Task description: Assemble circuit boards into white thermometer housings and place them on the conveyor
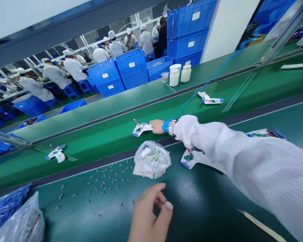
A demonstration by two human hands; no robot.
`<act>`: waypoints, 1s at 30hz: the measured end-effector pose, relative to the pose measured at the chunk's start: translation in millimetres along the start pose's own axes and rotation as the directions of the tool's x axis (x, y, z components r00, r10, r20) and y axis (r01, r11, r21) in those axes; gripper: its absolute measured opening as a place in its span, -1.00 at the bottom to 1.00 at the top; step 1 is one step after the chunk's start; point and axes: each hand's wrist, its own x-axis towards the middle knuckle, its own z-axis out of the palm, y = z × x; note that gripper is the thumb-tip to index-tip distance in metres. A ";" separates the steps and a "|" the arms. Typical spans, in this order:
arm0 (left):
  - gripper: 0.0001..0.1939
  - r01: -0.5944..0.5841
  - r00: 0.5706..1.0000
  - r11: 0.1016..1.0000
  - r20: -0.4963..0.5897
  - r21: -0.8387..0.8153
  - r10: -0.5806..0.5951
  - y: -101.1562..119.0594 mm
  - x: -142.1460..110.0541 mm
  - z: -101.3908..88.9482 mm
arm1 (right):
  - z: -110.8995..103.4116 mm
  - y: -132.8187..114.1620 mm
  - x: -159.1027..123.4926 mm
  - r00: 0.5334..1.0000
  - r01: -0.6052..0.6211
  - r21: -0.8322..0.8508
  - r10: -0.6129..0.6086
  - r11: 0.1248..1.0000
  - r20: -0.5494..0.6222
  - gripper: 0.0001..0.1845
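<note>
The left hand (147, 216) draws its fingers (168, 205) loosely together, pinching nothing visible, just short of tiny, light metal parts (103, 183) best taken by fingertip pinch, while the right hand (157, 126) meets a white plastic assembly (141, 129), its fingers unclear

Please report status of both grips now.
Left grip open above small grey metal parts. Right grip at white plastic board assembly on green belt. Clear plastic bag between them.

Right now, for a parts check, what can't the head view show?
Head view:
Nearer white piece: partly hidden by the right sleeve.
Farther white piece: the right hand hides whether it grips it.
Grey parts: too small to identify.
Clear bag: crinkled plastic blurs its contents.
Blue-filled bag: cut off by the lower-left edge.
</note>
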 end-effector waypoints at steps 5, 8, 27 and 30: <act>-0.60 -0.010 0.944 0.995 -0.328 -0.094 -0.021 10.6 21.9 1.5 | -10.0 -8.2 -71.7 0.949 0.043 0.336 -0.144 0.941 0.281 -0.77; -0.51 -0.165 0.898 0.986 -0.418 -0.037 0.135 22.3 26.2 8.9 | 3.0 -17.3 -123.6 0.850 0.008 0.560 -0.301 0.828 0.432 -0.69; -0.66 -0.494 0.869 0.703 -0.275 -0.512 0.411 23.4 14.8 13.1 | 84.1 -27.0 -162.2 0.398 -0.302 0.951 -0.915 -0.061 0.067 -0.63; -0.67 -0.493 0.870 0.708 -0.264 -0.506 0.417 20.4 15.1 11.6 | 84.9 -27.6 -158.9 0.459 -0.194 0.969 -0.859 0.151 0.226 -0.47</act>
